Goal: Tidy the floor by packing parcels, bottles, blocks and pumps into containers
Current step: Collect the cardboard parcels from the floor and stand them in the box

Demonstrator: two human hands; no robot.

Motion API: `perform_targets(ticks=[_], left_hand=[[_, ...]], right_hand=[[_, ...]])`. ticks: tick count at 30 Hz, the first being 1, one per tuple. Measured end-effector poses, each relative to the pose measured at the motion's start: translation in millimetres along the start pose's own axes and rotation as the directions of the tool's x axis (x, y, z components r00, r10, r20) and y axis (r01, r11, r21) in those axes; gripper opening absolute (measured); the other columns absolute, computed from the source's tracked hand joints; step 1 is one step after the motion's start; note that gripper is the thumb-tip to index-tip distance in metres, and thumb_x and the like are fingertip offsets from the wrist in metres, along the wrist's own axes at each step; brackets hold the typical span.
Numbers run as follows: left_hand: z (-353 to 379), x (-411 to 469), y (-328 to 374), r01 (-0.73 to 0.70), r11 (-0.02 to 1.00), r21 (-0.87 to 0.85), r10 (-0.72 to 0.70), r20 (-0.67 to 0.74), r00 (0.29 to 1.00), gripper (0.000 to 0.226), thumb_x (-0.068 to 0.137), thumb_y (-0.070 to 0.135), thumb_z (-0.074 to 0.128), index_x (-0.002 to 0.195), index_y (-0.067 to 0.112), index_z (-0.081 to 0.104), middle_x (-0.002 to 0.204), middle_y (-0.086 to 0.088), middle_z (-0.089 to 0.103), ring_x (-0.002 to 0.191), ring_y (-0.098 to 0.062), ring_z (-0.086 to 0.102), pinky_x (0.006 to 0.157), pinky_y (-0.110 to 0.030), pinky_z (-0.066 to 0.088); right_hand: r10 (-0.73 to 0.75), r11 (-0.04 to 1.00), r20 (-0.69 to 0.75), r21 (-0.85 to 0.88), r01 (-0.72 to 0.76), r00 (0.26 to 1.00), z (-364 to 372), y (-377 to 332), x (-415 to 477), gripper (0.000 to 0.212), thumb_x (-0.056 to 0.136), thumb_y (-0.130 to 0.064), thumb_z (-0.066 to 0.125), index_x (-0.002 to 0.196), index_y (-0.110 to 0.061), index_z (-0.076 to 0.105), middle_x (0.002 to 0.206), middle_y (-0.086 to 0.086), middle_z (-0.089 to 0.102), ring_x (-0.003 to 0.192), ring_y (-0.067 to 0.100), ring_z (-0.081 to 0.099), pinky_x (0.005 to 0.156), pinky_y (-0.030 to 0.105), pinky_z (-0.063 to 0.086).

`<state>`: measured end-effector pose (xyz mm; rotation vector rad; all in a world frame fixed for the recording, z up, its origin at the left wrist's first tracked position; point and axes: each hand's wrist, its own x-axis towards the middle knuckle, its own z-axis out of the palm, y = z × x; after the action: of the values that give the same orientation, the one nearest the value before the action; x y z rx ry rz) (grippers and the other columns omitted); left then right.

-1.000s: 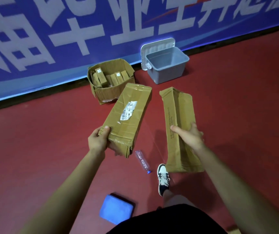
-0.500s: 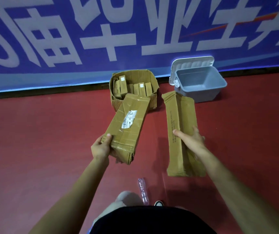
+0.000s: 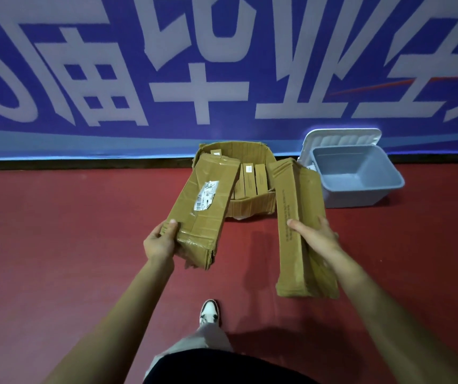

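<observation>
1. Left hand (image 3: pixel 159 243) grips the labelled parcel (image 3: pixel 202 209) by its near end, centre frame, thumb on top.
2. Right hand (image 3: pixel 316 238) holds the long parcel (image 3: pixel 294 223) right of centre, thumb across its face.
3. Both parcels' far ends overlap the open cardboard box (image 3: pixel 252 207), upper centre.

The wide tan cardboard parcel (image 3: pixel 202 206) in the left hand (image 3: pixel 158 242) bears a white label (image 3: pixel 207 195) with black barcode lines; the long tan cardboard parcel (image 3: pixel 297 217) in the right hand (image 3: pixel 316 236) carries a dark printed line. Beyond the right hand sits a grey-blue plastic tub (image 3: pixel 355 195) with a white lid (image 3: pixel 341 137), on dark red floor (image 3: pixel 56 231).
</observation>
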<state>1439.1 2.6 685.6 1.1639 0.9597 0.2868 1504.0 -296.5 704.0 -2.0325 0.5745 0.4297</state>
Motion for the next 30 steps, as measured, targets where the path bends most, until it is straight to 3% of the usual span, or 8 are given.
perform_targets(ticks=[6,8,15,18,20,25,28,30], left_hand=[[25,90,61,0.036,0.998,0.045,-0.038,0.054,0.998,0.032,0.087,0.017,0.066,0.117,0.006,0.061,0.081,-0.003,0.061,0.071,-0.015,0.056,0.060,-0.026,0.044],[36,122,81,0.033,0.997,0.071,-0.038,0.075,0.996,0.031,0.086,0.016,0.066,0.116,0.007,0.062,0.076,0.000,0.060,0.065,-0.012,0.054,0.055,-0.024,0.044],[86,202,127,0.003,0.995,0.101,-0.013,0.100,0.995,0.022,0.086,0.015,0.067,0.108,0.012,0.062,0.056,0.005,0.062,0.041,-0.005,0.055,0.032,-0.010,0.037],[116,229,131,0.039,0.996,0.084,-0.045,0.078,0.996,0.017,0.087,0.016,0.066,0.102,0.011,0.061,0.047,0.009,0.062,0.036,-0.003,0.055,0.035,-0.013,0.040],[142,252,131,0.088,0.994,0.063,-0.090,0.039,0.995,0.027,0.085,0.020,0.068,0.109,0.007,0.063,0.064,0.003,0.065,0.059,-0.015,0.061,0.056,-0.022,0.047],[224,303,124,0.232,0.973,0.008,-0.231,-0.036,0.972,0.034,0.085,0.020,0.068,0.115,0.007,0.062,0.074,-0.004,0.059,0.061,-0.019,0.053,0.068,-0.033,0.046],[272,337,121,0.294,0.956,0.013,-0.292,-0.100,0.951,0.033,0.082,0.016,0.071,0.113,0.005,0.062,0.077,-0.005,0.061,0.072,-0.023,0.058,0.083,-0.040,0.047],[298,362,119,0.320,0.945,0.070,-0.308,-0.141,0.941,0.034,0.077,0.013,0.075,0.107,0.002,0.064,0.071,-0.005,0.060,0.068,-0.022,0.057,0.076,-0.037,0.051]], right_hand=[[0.052,0.991,0.052,0.121,-0.058,0.997,46,-69,43,0.127,0.035,-0.081,0.073,0.144,-0.028,0.035,0.147,0.005,0.041,0.136,0.027,0.036,0.111,0.046,0.034],[0.053,0.981,0.092,0.180,-0.069,0.994,57,-86,55,0.114,0.051,-0.071,0.076,0.146,-0.024,0.034,0.145,0.001,0.043,0.134,0.025,0.040,0.110,0.043,0.035],[0.134,0.926,0.145,0.333,-0.176,0.980,75,-123,145,0.116,0.030,-0.076,0.079,0.131,-0.026,0.051,0.120,0.004,0.065,0.107,0.027,0.064,0.097,0.047,0.048],[0.104,0.925,0.136,0.350,-0.146,0.985,82,-161,170,0.089,0.051,-0.064,0.078,0.126,-0.023,0.055,0.112,0.005,0.067,0.100,0.027,0.065,0.093,0.043,0.051],[0.087,0.926,0.176,0.349,-0.145,0.981,84,-181,196,0.069,0.066,-0.056,0.074,0.123,-0.020,0.058,0.107,0.005,0.068,0.100,0.026,0.064,0.092,0.040,0.050],[0.116,0.934,0.253,0.300,-0.192,0.960,86,-185,329,0.099,0.039,-0.079,0.076,0.124,-0.032,0.058,0.122,0.000,0.064,0.112,0.025,0.061,0.101,0.047,0.045],[0.143,0.955,0.333,0.203,-0.219,0.932,80,-236,361,0.085,0.059,-0.074,0.071,0.129,-0.029,0.053,0.129,-0.006,0.057,0.116,0.018,0.053,0.102,0.038,0.037],[0.148,0.965,0.366,0.149,-0.215,0.919,80,-259,387,0.062,0.080,-0.056,0.065,0.132,-0.025,0.051,0.122,-0.002,0.056,0.111,0.019,0.050,0.091,0.033,0.034]])
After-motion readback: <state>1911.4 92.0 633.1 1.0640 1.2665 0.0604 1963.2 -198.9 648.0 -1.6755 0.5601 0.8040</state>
